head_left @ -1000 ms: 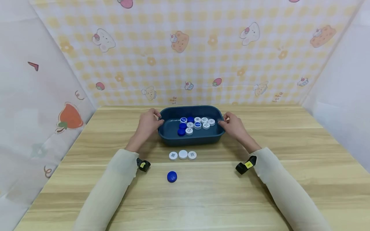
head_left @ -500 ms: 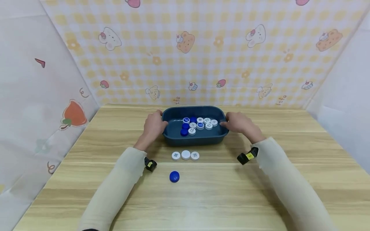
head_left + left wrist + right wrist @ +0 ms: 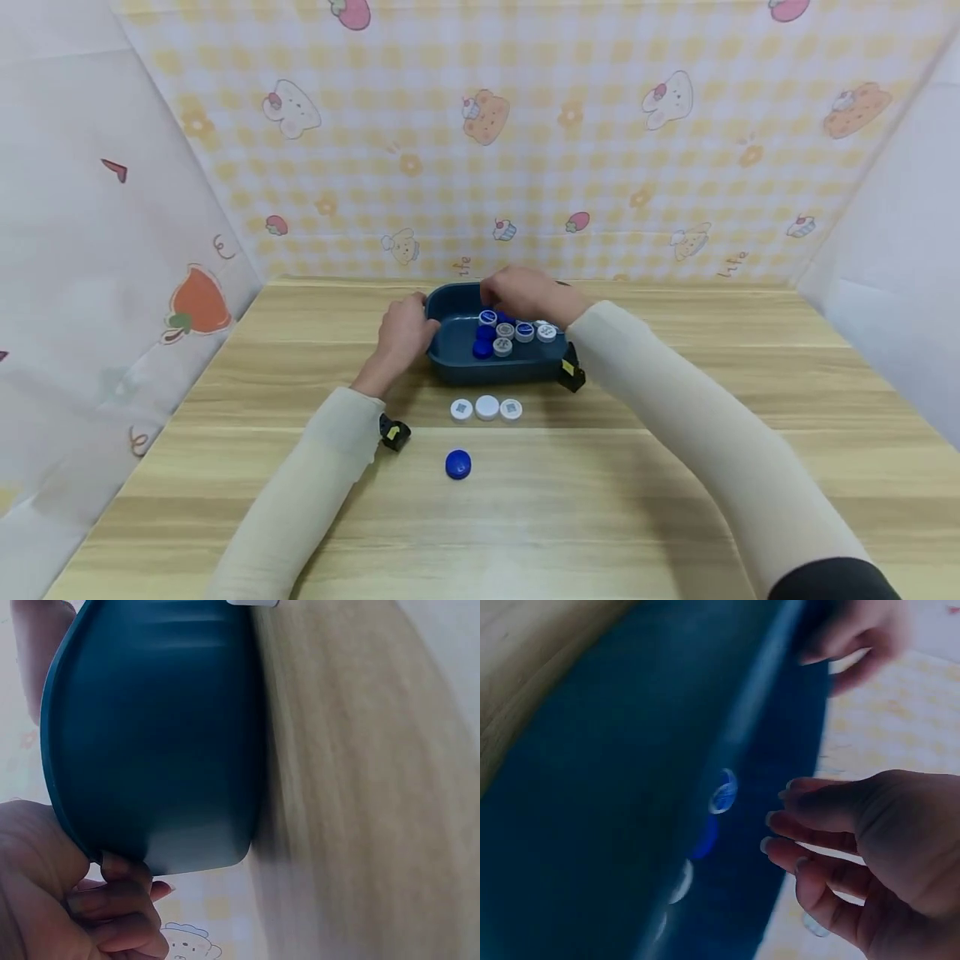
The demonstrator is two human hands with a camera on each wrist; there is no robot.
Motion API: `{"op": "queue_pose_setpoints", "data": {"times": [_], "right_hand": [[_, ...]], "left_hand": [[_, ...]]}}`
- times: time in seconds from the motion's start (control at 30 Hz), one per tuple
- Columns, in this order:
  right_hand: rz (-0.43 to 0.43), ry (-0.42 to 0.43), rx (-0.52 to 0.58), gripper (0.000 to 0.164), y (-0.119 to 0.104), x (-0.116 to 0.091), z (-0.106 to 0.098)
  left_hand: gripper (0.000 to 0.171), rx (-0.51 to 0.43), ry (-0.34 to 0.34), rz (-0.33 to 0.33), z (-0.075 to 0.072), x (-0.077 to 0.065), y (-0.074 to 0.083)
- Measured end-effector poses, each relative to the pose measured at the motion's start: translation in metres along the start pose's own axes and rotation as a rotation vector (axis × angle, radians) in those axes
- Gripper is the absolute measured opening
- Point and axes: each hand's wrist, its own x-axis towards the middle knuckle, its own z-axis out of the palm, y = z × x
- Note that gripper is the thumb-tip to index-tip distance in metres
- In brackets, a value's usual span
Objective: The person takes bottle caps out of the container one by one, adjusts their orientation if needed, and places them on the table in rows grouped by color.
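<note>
A dark teal plastic tray [image 3: 495, 372] stands toward the back of the table. Several blue and white bottle caps [image 3: 524, 332] lie in it, in a loose group. My left hand [image 3: 403, 337] grips the tray's left end, thumb at the inner side; the left wrist view shows its fingers [image 3: 124, 900] curled at the rim. My right hand [image 3: 528, 293] is over the far part of the tray, above the caps, and covers some of them. In the right wrist view its fingers [image 3: 817, 817] are loosely bent with nothing between them.
In front of the tray, three white caps [image 3: 487, 407] sit in a row on the wooden table [image 3: 585, 517]. One blue cap [image 3: 458, 464] lies nearer to me. A yellow checked cloth [image 3: 525, 183] hangs behind the table.
My right hand has left the tray's right end and moved left, over the far part of the tray. The left hand keeps its place at the left end.
</note>
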Motion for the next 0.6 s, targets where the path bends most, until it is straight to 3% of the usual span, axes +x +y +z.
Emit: {"op": "queue_pose_setpoints", "data": {"times": [0.3,0.6], "right_hand": [[0.033,-0.124,0.002,0.031,0.012,0.021,0.021],[0.038,-0.13,-0.023,0.034,0.004,0.033,0.032]], "left_hand": [[0.039,0.011,-0.011,-0.01,0.003,0.0,0.002],[0.035,-0.006,-0.017,-0.023,0.004,0.0,-0.001]]}}
